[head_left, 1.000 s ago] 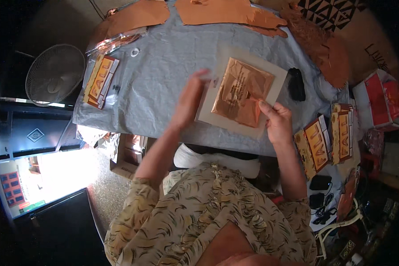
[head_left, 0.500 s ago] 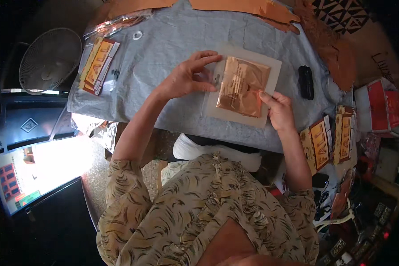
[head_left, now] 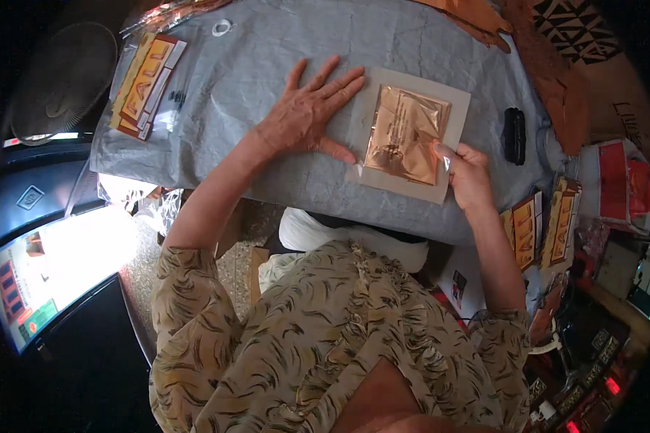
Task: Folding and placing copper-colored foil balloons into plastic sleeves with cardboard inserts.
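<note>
A packet of shiny copper-coloured foil (head_left: 404, 130) with a pale, wider border (head_left: 451, 108) lies at the right of centre on a grey cloth (head_left: 245, 86). Small print shows on its face. My right hand (head_left: 471, 175) grips the packet's right edge, thumb on top and fingers partly hidden below. Just left of the packet, my left hand (head_left: 300, 115) is spread with its fingers apart over the cloth. Its thumb tip is close to the packet's lower left corner, and nothing is held in it.
Orange and brown printed packets (head_left: 146, 86) lie at the far left, and similar ones (head_left: 560, 224) at the right. A black object (head_left: 514, 136) rests right of the packet. At the back are a white ring (head_left: 222, 27) and tan leather-like pieces (head_left: 473, 18). A fan (head_left: 63, 83) stands left.
My left hand has left the packet's left edge and opened out over the cloth. My right hand keeps its grip. The whole view has shifted slightly.
</note>
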A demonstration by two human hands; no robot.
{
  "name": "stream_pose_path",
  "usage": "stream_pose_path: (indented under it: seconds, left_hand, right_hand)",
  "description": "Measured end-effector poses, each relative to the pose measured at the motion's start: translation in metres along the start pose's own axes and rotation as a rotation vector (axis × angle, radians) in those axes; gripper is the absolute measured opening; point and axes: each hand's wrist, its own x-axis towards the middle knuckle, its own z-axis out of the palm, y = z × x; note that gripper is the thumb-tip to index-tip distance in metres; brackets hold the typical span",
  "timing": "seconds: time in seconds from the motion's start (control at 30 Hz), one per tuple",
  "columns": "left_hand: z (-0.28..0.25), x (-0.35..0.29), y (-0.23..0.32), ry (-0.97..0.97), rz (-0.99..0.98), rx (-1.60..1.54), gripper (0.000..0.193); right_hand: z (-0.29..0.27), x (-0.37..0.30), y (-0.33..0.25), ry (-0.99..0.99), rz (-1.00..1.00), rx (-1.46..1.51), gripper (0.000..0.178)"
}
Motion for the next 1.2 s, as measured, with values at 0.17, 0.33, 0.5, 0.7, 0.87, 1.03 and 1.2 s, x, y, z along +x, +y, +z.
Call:
stream_pose_path:
  seconds: [0.17,0.33,0.5,0.7,0.87,1.03,1.2]
  left_hand:
    - [0.002,0.000,-0.001,0.007,-0.002,0.007,0.139]
    - [0.004,-0.002,-0.001,0.039,0.019,-0.008,0.142]
    - [0.006,-0.003,-0.002,0.041,0.017,-0.008,0.145]
    - [0.008,-0.004,-0.004,0.062,0.025,-0.002,0.147]
    - [0.008,-0.002,-0.002,0.070,0.047,0.003,0.149]
    - [-0.009,0.004,-0.020,0.069,-0.036,-0.762,0.114]
    - [-0.027,0.038,0.002,0.256,-0.238,-0.756,0.056]
  right_hand:
    - [0.003,0.002,0.000,-0.001,0.011,-0.086,0.023]
    - [0.008,-0.004,-0.001,0.032,-0.039,-0.160,0.027]
    - [0.008,0.001,-0.007,0.003,-0.002,-0.235,0.029]
    - [0.009,0.007,-0.003,0.013,-0.014,-0.224,0.027]
    - [0.011,0.005,-0.003,-0.003,-0.032,-0.202,0.027]
    - [0.004,0.003,-0.006,-0.017,-0.044,-0.210,0.025]
    - [0.007,-0.015,-0.044,-0.148,-0.120,-0.271,0.018]
